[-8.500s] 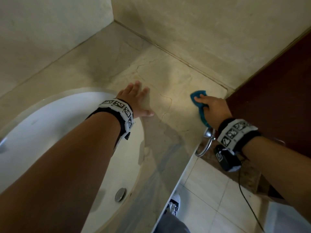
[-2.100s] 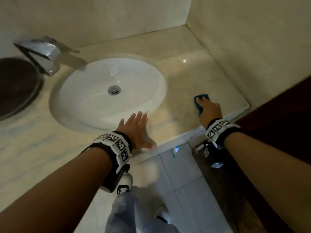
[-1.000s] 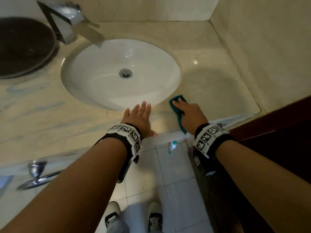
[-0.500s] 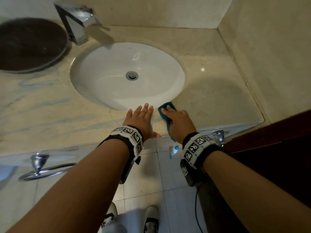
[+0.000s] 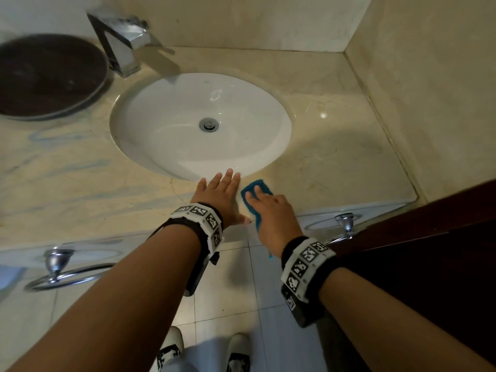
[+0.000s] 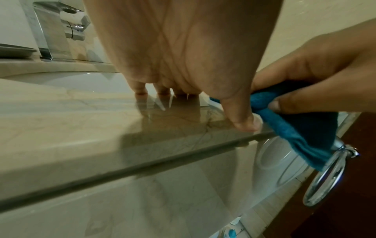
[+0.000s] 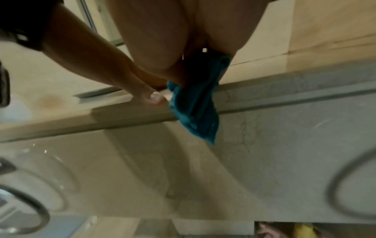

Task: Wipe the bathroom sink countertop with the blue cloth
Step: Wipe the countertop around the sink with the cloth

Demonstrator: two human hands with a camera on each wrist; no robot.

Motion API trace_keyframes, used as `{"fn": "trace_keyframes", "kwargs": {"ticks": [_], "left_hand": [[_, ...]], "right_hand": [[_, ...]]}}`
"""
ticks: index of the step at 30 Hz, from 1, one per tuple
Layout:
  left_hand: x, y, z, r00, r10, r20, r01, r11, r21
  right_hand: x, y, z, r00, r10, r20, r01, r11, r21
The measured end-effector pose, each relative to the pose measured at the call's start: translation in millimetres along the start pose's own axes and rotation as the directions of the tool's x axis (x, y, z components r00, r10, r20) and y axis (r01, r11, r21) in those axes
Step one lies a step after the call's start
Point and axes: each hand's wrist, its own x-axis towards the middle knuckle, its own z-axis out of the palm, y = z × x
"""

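Observation:
The blue cloth (image 5: 253, 190) lies on the beige marble countertop (image 5: 335, 162) just in front of the white sink (image 5: 161, 108), and its lower end hangs over the front edge (image 7: 195, 109). My right hand (image 5: 271, 210) presses on it from above. In the left wrist view the right hand's thumb and fingers pinch the blue cloth (image 6: 295, 128). My left hand (image 5: 220, 191) lies flat on the counter with straight fingers, right beside the cloth, its fingertips at the sink's rim. The left thumb (image 6: 244, 124) rests at the counter's edge.
A chrome faucet (image 5: 120, 44) stands behind the sink and a dark round tray (image 5: 45, 73) at the back left. Two chrome towel rings (image 5: 59, 272) (image 5: 343, 226) hang under the front edge. Walls close the back and right; a dark brown door (image 5: 429, 251) is at right.
My right hand has slid the cloth leftward along the counter's front strip, from the right corner to right beside my left hand. The left hand has stayed flat in front of the sink.

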Motion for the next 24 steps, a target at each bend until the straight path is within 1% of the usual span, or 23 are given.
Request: {"fn": "trace_keyframes", "kwargs": {"ticks": [2,3,4,5,6,8,9,10,11,12,14,16,18,20,21,22,24], "left_hand": [[0.6,-0.4,1.5,1.0,0.004,-0.012,-0.004,1.0,0.0],[0.9,-1.2,2.7,1.0,0.008,-0.019,-0.008,1.0,-0.004],[1.2,-1.9,3.5,1.0,0.012,-0.024,-0.013,1.0,-0.01],[1.4,-2.6,4.3,1.0,0.015,-0.024,-0.015,1.0,-0.014],[1.7,-3.2,4.8,1.0,0.016,-0.021,-0.016,1.0,-0.017],[2.5,-3.3,5.3,1.0,0.012,-0.019,-0.012,1.0,-0.02],[2.5,-3.2,5.4,1.0,0.012,-0.021,-0.012,1.0,-0.02],[2.5,-3.1,5.2,1.0,0.013,-0.023,-0.014,1.0,-0.019],[2.5,-3.5,5.4,1.0,0.015,-0.024,-0.016,1.0,-0.018],[2.6,-3.7,5.4,1.0,0.016,-0.024,-0.016,1.0,-0.02],[1.9,-3.9,5.2,1.0,0.017,-0.023,-0.017,1.0,-0.017],[1.0,-3.2,4.8,1.0,0.018,-0.022,-0.018,1.0,-0.012],[1.7,-1.3,2.6,1.0,0.01,-0.018,-0.01,1.0,-0.017],[1.7,-0.5,0.6,1.0,-0.002,-0.012,0.002,1.0,-0.02],[0.2,0.2,0.6,1.0,-0.005,-0.017,0.004,1.0,-0.023],[-3.5,0.3,0.9,1.0,-0.007,-0.029,0.006,1.0,-0.025],[-16.0,-5.5,1.9,0.997,-0.034,-0.072,0.031,0.998,-0.049]], "right_hand": [[5.8,12.8,-5.3,0.999,-0.052,-0.001,0.051,0.997,0.061],[11.7,26.3,-10.3,0.999,-0.031,-0.034,0.035,0.992,0.123],[18.0,43.5,-18.5,0.996,0.043,-0.073,-0.028,0.98,0.196],[24.0,63.3,-27.9,0.986,0.135,-0.099,-0.109,0.967,0.23],[28.2,83.4,-39.4,0.97,0.226,-0.095,-0.202,0.957,0.208],[33.7,120.4,-57.5,0.918,0.396,-0.028,-0.391,0.915,0.097],[36.5,132.5,-60.5,0.889,0.458,-0.002,-0.457,0.889,0.035],[39.2,137.6,-59.9,0.868,0.497,0.007,-0.497,0.868,-0.007],[42.2,136.5,-55.5,0.859,0.511,0.008,-0.511,0.859,-0.027],[44.1,130.6,-49.9,0.862,0.507,0.005,-0.507,0.862,-0.035],[45.2,108.0,-42.0,0.901,0.433,-0.016,-0.433,0.901,-0.035],[41.0,75.3,-39.7,0.953,0.304,-0.018,-0.304,0.952,-0.044],[32.3,35.2,-35.7,0.983,0.182,0.002,-0.181,0.981,-0.068],[21.4,-3.8,-28.5,0.996,0.078,0.033,-0.075,0.993,-0.09],[17.1,-15.4,-25.6,0.997,0.047,0.064,-0.042,0.996,-0.083],[14.7,-19.9,-24.4,0.995,0.032,0.096,-0.025,0.998,-0.065],[17.3,-10.4,-26.7,0.992,0.033,0.119,-0.032,0.999,-0.005]]}}
